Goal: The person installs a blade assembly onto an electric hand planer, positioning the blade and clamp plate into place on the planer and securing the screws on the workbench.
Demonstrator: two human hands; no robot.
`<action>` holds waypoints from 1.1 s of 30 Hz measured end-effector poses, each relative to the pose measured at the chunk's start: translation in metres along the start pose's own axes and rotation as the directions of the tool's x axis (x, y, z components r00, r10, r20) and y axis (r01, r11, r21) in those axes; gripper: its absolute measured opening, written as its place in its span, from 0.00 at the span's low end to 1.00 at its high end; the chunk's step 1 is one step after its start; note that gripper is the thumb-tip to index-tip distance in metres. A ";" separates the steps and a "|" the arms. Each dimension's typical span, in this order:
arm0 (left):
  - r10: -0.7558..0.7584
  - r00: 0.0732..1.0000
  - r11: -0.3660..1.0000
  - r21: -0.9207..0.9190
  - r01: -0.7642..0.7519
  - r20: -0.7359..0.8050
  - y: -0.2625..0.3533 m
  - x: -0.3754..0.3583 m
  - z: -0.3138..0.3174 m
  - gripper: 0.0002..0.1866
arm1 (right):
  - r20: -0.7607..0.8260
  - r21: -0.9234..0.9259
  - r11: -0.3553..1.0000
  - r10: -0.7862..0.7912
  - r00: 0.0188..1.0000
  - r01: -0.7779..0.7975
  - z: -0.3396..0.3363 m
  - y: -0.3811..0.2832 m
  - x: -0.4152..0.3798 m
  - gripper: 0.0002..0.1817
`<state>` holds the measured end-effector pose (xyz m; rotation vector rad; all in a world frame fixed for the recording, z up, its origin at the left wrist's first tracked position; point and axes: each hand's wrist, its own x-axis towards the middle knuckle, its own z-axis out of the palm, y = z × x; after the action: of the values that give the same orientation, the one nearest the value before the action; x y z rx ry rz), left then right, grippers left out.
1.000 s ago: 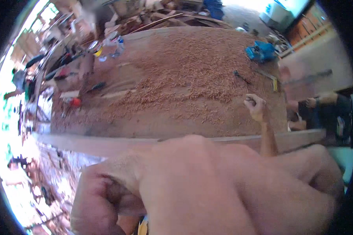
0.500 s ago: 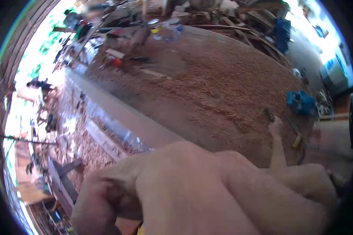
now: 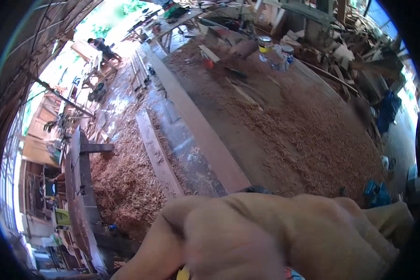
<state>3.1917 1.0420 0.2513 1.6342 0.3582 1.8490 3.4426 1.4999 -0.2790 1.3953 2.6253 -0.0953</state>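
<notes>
View's swung left since half a second ago, showing more long brown wooden plank beside curled reddish shavings; bare foreground hand: can't tell if gripping.

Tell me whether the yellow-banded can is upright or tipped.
Upright: the yellow-banded can shows its round top uppermost, with the band below it.

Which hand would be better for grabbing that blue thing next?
Probably the right: the blue thing lies on the person's right, just beyond the bare skin filling the foreground. That skin is so close that I can't tell which hand is where.
</notes>
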 end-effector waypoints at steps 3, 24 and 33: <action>0.105 0.987 0.994 -0.018 -0.108 -0.122 -0.005 -0.001 -0.006 0.21 | -0.005 0.017 1.000 0.000 1.000 0.000 -0.009 -0.013 0.006 0.24; -0.796 0.221 0.545 -0.508 0.667 -0.563 0.158 -0.349 -0.076 0.23 | -0.308 0.533 0.846 0.217 0.926 -0.021 -0.171 -0.248 -0.126 0.15; -0.340 0.149 0.293 0.046 0.955 -0.929 0.310 -0.440 -0.090 0.19 | -0.054 0.983 0.152 -0.288 0.956 0.101 -0.322 -0.546 -0.255 0.11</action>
<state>3.0305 0.5534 0.0701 0.4139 2.0862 1.4670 3.0930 1.0289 0.0708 1.0320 2.4772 -2.2365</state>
